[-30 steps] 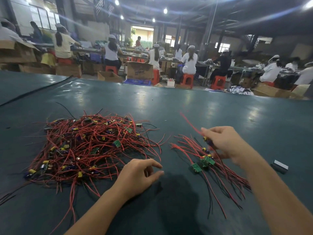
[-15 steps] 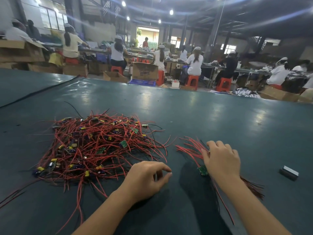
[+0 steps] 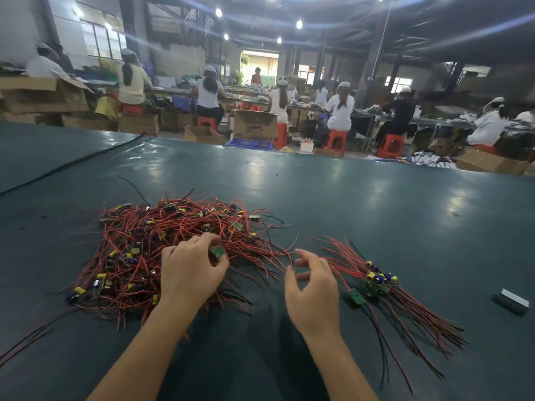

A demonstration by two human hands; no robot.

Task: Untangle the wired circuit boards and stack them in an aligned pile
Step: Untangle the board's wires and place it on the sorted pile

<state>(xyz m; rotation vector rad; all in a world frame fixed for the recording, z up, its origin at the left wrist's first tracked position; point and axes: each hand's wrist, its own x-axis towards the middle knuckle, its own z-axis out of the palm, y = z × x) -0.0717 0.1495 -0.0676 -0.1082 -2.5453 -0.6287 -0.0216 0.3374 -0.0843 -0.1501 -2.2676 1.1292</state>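
Wired circuit boards (image 3: 162,241) lie tangled on a green table (image 3: 347,198) as the left hand (image 3: 188,273) pinches one green board (image 3: 217,251); the right hand (image 3: 312,290) hovers empty, fingers loosely curled.

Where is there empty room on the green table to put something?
The far half of the table, beyond the tangled pile and the sorted bundle, is bare; so is the near strip between the forearms. Crowded: the pile, where the left hand pinches a green board, and the gap beside it, filled by the right hand.
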